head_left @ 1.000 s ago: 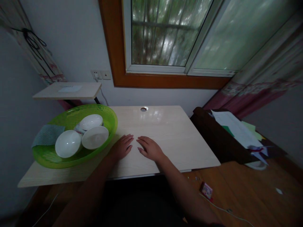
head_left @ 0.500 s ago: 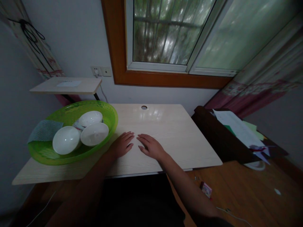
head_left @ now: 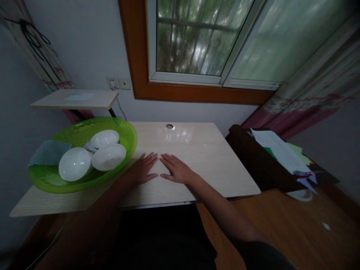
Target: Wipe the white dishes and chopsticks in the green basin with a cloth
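Note:
My left hand (head_left: pixel 143 169) lies palm down on the pale wooden table (head_left: pixel 197 142), fingers stretched out and thumb apart, holding nothing. Facing it, my right hand (head_left: pixel 176 169) rests flat in the same way, with a small gap between the two sets of fingertips. Left of my left hand stands a large green basin (head_left: pixel 131 138). Three white bowls lie in it: one at the back (head_left: pixel 104 138), one at the right (head_left: pixel 109 156) and one at the front left (head_left: pixel 74 164). A grey-blue cloth (head_left: pixel 50 153) hangs over the basin's left rim. Something patterned, partly hidden, sits between the bowls.
A small raised shelf (head_left: pixel 104 98) with a paper on it stands behind the basin. Wall sockets (head_left: pixel 118 83) and a window (head_left: pixel 194 48) are beyond the table. At the right, papers (head_left: pixel 277 153) lie on a dark brown piece of furniture (head_left: pixel 247 157).
My fingers have spread and straightened, with both thumbs further out from the palms. The whole view has shifted slightly; the basin and bowls stay in place on the table.

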